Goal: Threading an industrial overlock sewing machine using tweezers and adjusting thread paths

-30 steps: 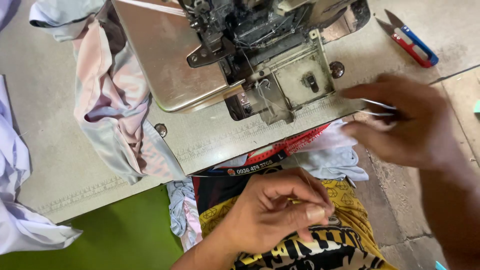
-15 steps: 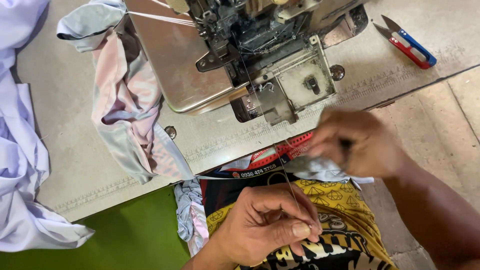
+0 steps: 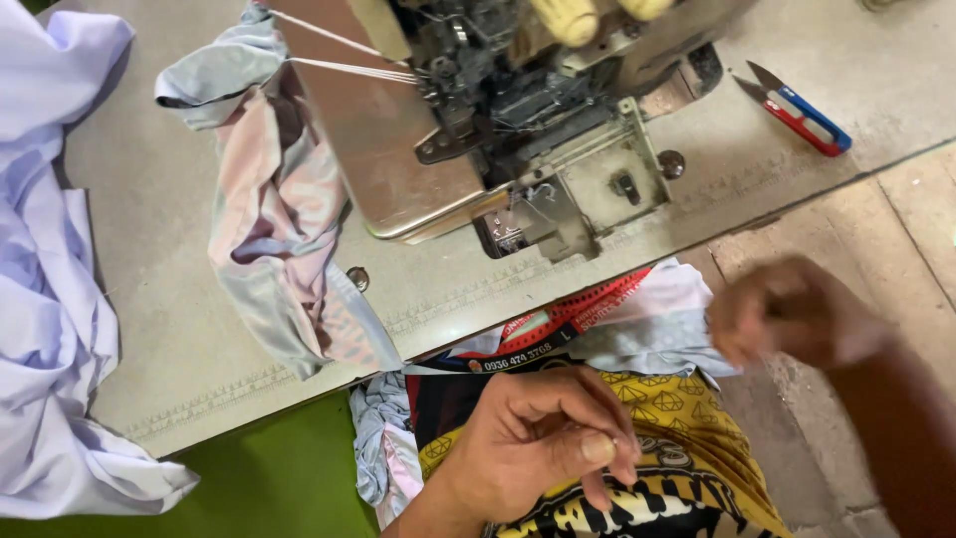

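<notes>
My left hand (image 3: pixel 538 448) rests low over my lap with thumb and forefinger pinched together, apparently on a thin thread too fine to make out. My right hand (image 3: pixel 787 314) is blurred by motion, fingers curled, just right of a pale blue-and-white cloth (image 3: pixel 647 329) that hangs off the table's front edge. I cannot tell what it holds. Under both hands lies a yellow and black patterned garment (image 3: pixel 677 408). An overlock sewing machine (image 3: pixel 518 130) stands on the table (image 3: pixel 149 259) above them.
A pink and grey fabric bundle (image 3: pixel 279 239) trails from the machine's left side, with threads running to it. A pale lilac cloth heap (image 3: pixel 50 299) covers the table's left end. Red-and-blue thread snips (image 3: pixel 797 110) lie at the right. Green surface (image 3: pixel 269 478) below; concrete floor (image 3: pixel 896 229) at right.
My right hand has come down from beside the machine, off the table, to the cloth at the lap's right side. My left hand has stayed pinched in place.
</notes>
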